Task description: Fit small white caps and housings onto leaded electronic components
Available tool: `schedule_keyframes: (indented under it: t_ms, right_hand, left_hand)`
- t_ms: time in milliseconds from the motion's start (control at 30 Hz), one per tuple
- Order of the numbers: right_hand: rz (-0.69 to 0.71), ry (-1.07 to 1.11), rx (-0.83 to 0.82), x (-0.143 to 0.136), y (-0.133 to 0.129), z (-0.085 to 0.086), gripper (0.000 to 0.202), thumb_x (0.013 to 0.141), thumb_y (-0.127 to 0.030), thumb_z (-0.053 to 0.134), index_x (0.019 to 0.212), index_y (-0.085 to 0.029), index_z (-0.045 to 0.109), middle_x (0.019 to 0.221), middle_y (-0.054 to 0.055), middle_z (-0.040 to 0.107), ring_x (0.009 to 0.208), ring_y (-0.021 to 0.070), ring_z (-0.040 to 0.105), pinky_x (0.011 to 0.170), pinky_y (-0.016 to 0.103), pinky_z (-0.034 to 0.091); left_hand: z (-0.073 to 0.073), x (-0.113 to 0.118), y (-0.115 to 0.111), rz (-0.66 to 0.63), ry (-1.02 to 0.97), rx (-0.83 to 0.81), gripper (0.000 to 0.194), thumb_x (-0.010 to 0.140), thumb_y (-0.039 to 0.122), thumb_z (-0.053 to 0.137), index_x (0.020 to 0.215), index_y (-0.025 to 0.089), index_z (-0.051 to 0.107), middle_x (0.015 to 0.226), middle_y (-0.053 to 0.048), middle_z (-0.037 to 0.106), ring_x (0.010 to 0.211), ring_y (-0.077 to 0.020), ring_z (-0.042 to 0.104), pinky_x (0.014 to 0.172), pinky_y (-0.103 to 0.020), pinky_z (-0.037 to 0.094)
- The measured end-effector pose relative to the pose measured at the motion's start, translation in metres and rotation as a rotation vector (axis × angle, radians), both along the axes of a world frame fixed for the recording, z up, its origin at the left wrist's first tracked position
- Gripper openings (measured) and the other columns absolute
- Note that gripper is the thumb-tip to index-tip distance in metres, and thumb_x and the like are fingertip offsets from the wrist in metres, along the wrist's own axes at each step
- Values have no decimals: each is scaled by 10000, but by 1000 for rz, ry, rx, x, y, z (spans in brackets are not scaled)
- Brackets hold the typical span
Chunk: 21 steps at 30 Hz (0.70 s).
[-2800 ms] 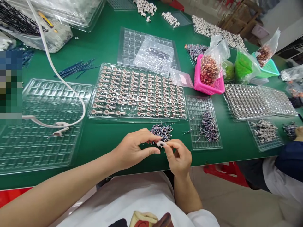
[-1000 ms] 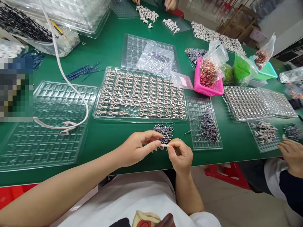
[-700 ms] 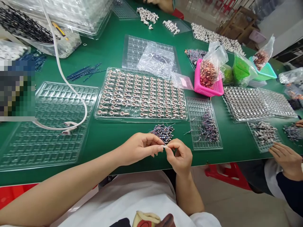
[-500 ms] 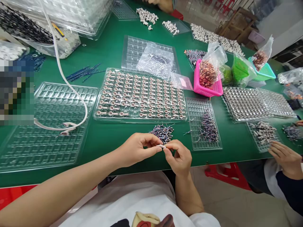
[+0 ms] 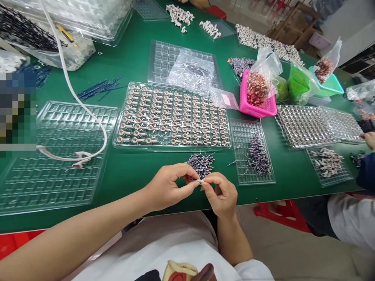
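A small white plastic part (image 5: 200,181), looking like an earbud shell, is pinched between the fingertips of both hands just above the table's near edge. My left hand (image 5: 172,185) grips its left end between thumb and forefinger. On the right end, the thumb and forefinger of my right hand (image 5: 221,193) are closed. Fingers cover most of the part. Right behind them lies a pile of small dark wired components (image 5: 202,163). Farther back, a clear tray (image 5: 164,147) holds rows of pale round-headed shells with stems.
An unfilled-looking clear tray (image 5: 58,175) lies left, with a white cable (image 5: 101,128) across it. To the right are a tray of wired components (image 5: 259,156), a pink basket (image 5: 258,111) and white parts (image 5: 328,162). A co-worker's hand (image 5: 369,140) reaches in at far right.
My hands stay nearly in place, both still pinching the white part. The co-worker's hand by the white parts has moved away, and a hand now touches the trays farther back.
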State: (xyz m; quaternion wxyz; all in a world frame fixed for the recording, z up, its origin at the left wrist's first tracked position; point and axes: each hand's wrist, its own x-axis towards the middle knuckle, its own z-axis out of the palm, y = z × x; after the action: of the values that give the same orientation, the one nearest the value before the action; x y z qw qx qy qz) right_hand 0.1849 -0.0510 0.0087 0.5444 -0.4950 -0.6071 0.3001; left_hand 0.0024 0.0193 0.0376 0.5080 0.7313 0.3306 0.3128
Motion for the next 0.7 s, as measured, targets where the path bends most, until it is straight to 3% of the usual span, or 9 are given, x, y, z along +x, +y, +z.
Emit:
schedule_keyframes:
  t_ms: [100,267,433,700]
  right_hand:
    - [-1,12,-2,0,-1,-1,184,867,-80,650,964,-232,686,830,23,694,768,160,657,686,297,546]
    - [-15,-27,47,0,-1,-1,188,869,-93,650,988,-235,681,832,30,706,786,172,666,678,304,556]
    - [-13,-10,26,1,-1,-1,155,880,-113,643,969,-233,684,784,28,703,750,177,675,672,322,568]
    - [-32,-11,46,0,-1,-1,173,872,-103,651,975,-240,681,813,31,707,770,178,672,677,325,571]
  left_hand:
    - [1,0,0,9,-16,-5,86,849,188,652,864,140,721,804,-58,730,717,-140,664,686,-234,542]
    - [6,1,2,-21,16,-280,123,839,259,662,837,145,710,802,-60,729,698,-155,658,646,-250,551]
    - [7,1,3,-17,12,-154,114,855,247,653,863,155,720,837,-65,722,752,-163,662,700,-262,543]
    - [6,1,1,-23,-4,-176,117,859,247,648,877,149,710,854,-72,719,772,-170,671,716,-270,558]
